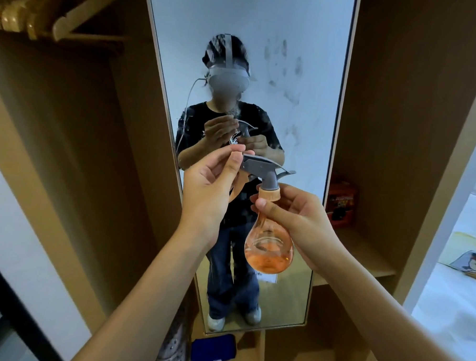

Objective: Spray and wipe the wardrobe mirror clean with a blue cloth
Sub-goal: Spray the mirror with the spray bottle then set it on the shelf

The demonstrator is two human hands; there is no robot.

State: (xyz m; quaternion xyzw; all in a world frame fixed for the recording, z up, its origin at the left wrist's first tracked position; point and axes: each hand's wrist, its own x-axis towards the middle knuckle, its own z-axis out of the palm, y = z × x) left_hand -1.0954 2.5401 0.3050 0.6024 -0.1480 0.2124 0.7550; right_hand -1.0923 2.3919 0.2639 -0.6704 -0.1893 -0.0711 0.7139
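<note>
Tall smudged wardrobe mirror ahead of me, orange spray bottle upright before it, nozzle aimed left toward the glass, my right hand gripping its neck, my left hand pinching the grey nozzle tip, blue cloth folded on the floor below

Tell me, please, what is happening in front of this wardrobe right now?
A person stands facing the wardrobe mirror, which shows handprint smudges. Their right hand holds an orange spray bottle by its neck, with a little liquid at the bottom. Their left hand pinches the nozzle end of the grey spray head, apparently adjusting it. The blue cloth lies below the mirror, untouched, so wiping has not begun.
</note>
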